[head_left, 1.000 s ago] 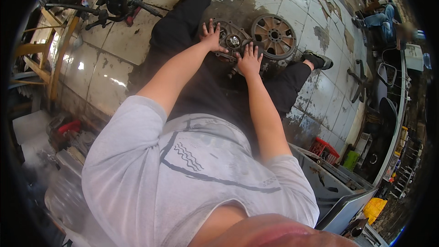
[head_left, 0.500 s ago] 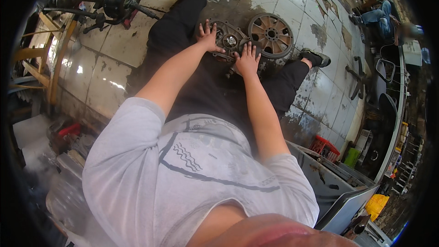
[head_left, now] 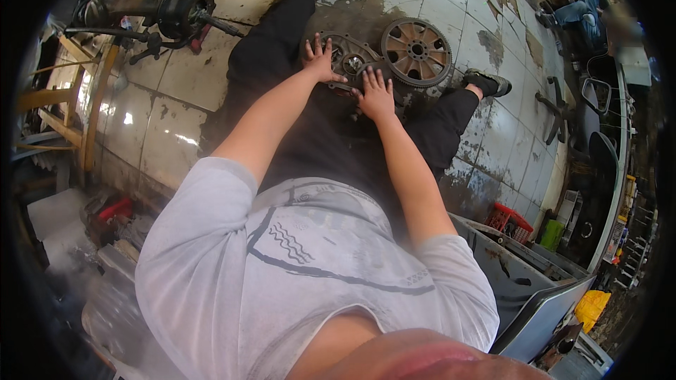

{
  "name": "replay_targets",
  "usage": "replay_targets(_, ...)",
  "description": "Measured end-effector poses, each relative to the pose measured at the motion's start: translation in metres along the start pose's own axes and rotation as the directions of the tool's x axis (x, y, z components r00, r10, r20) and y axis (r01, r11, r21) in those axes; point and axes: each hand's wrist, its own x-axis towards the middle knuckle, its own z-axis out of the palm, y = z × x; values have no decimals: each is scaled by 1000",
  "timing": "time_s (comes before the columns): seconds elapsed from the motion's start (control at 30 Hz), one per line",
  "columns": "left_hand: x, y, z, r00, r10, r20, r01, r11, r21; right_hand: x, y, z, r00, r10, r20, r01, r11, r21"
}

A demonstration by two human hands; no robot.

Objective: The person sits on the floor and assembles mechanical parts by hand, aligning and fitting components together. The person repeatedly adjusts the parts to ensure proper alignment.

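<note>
Between my outstretched legs, a dark metal housing with a scalloped flange [head_left: 360, 48] lies on the tiled floor. My left hand [head_left: 320, 63] rests on its left edge, fingers spread and the thumb reaching across its near side. A small shiny part [head_left: 352, 64] shows in the round opening near the middle. On the housing's near right edge lies my right hand [head_left: 376, 96], fingers apart and gripping nothing. Just right of the housing sits a toothed flywheel [head_left: 417, 51] with rusty brown spokes. My hands hide part of the housing's near side.
An axle assembly [head_left: 179, 10] stands at the far left beside a wooden frame [head_left: 95, 105]. On the right are a red plastic crate [head_left: 508, 222], a grey metal cabinet [head_left: 493, 267] and a black chair base [head_left: 554, 109]. Another person's jeans-clad leg [head_left: 581, 14] shows at the far right.
My right hand has slid slightly left and toward me along the housing. My left hand stays at the left edge.
</note>
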Motion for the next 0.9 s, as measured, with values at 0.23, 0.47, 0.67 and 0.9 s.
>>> replay_targets(0.23, 1, 0, 2, 1000, 19, -12, -19, 1000, -25, -3, -5, 6, 999, -36, -15, 37, 998, 54)
replay_targets(0.47, 6, 0, 8, 999, 45, -25, -45, 999, -22, -2, -5, 11, 998, 37, -53, -34, 998, 60)
replay_targets(0.67, 10, 3, 6, 997, 58, -46, -57, 998, 10, 7, 18, 10, 954, 228, -192, -212, 972, 104)
replay_targets(0.9, 6, 6, 3, 999, 9, -38, -7, 998, 63, 7, 10, 17, 969, 94, -227, -82, 995, 62)
